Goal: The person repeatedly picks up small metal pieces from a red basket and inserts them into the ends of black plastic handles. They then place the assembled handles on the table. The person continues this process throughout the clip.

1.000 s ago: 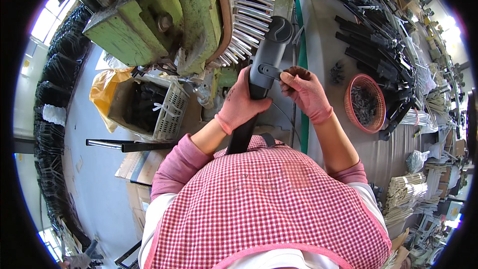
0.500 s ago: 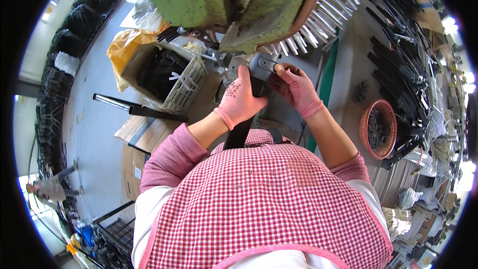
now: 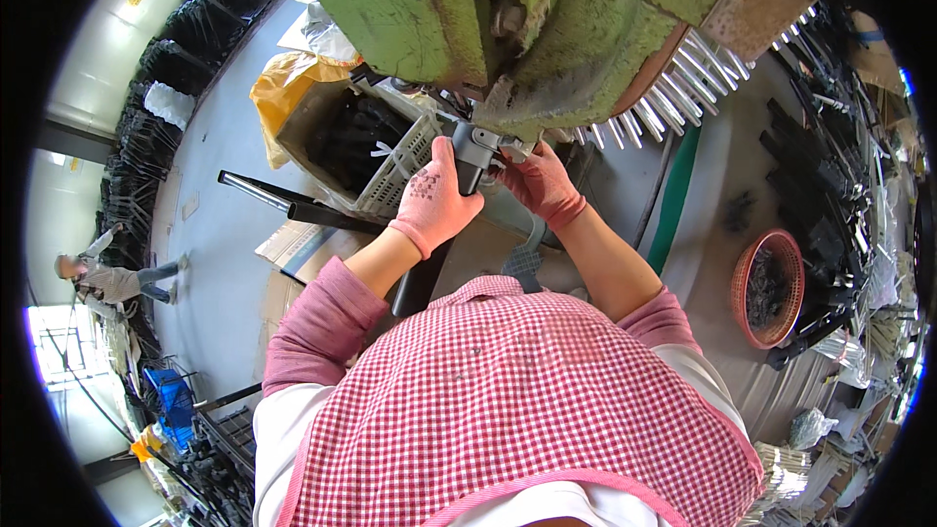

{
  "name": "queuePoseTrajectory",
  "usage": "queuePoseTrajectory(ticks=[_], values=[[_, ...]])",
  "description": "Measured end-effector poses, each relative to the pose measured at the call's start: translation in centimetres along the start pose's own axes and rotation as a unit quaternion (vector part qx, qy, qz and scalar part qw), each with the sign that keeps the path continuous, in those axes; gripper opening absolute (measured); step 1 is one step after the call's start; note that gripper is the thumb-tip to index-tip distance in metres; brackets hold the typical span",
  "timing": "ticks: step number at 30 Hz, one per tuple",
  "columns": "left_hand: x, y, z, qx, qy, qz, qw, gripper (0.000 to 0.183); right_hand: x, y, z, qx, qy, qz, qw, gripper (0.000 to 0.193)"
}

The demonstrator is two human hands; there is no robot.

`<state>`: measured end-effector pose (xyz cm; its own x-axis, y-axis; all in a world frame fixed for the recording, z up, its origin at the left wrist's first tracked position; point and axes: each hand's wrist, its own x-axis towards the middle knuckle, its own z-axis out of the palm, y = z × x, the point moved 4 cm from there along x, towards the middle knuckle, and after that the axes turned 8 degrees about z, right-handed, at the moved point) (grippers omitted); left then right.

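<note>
Pink-gloved, my left hand is closed round a black tube that slants down toward my apron. A grey end fitting caps the tube's upper end, just under the green machine. My right hand, also in a pink glove, is closed beside the fitting's right side, close below the machine. Its fingertips pinch at a small piece there, which is too hidden to make out.
A pale crate of black parts stands left of my hands, with a yellow sack over its side. Long black tubes jut out nearby. Shiny rods fan out beyond the machine. At right is a red basket. A person is far left.
The grey fitting has turned, so its slotted flat face no longer shows. Both hands sit further left in the picture and closer under the machine. The whole view has shifted.
</note>
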<state>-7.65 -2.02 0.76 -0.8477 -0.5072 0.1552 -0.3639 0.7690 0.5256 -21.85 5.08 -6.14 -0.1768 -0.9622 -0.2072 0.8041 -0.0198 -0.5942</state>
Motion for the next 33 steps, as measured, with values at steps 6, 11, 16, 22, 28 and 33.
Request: queuePoseTrajectory(ticks=[6,11,16,22,28,33], values=[[1.0,-2.5,-0.1,-0.112,-0.107,-0.084,0.984,0.069,-0.2,0.5,0.1,-0.036,0.116,0.022,0.992,0.025],[1.4,-4.4,1.9,-0.158,-0.203,-0.156,0.954,0.067,0.9,1.8,-1.2,-0.155,0.252,-0.002,0.955,0.013],[2.4,-6.3,2.1,-0.131,-0.224,-0.108,0.960,0.061,0.6,3.1,-1.3,-0.066,0.244,-0.064,0.965,0.019],[3.2,-6.1,1.2,-0.045,-0.240,-0.050,0.968,0.063,-0.6,3.7,-0.4,-0.008,0.247,-0.127,0.961,0.013],[2.9,-5.0,0.4,-0.040,-0.239,-0.034,0.970,0.067,-0.4,4.4,-1.2,0.030,0.255,-0.140,0.956,0.007],[3.6,-6.1,1.6,-0.053,-0.212,-0.024,0.975,0.066,0.0,4.1,-2.0,-0.037,0.231,-0.153,0.960,0.012]])
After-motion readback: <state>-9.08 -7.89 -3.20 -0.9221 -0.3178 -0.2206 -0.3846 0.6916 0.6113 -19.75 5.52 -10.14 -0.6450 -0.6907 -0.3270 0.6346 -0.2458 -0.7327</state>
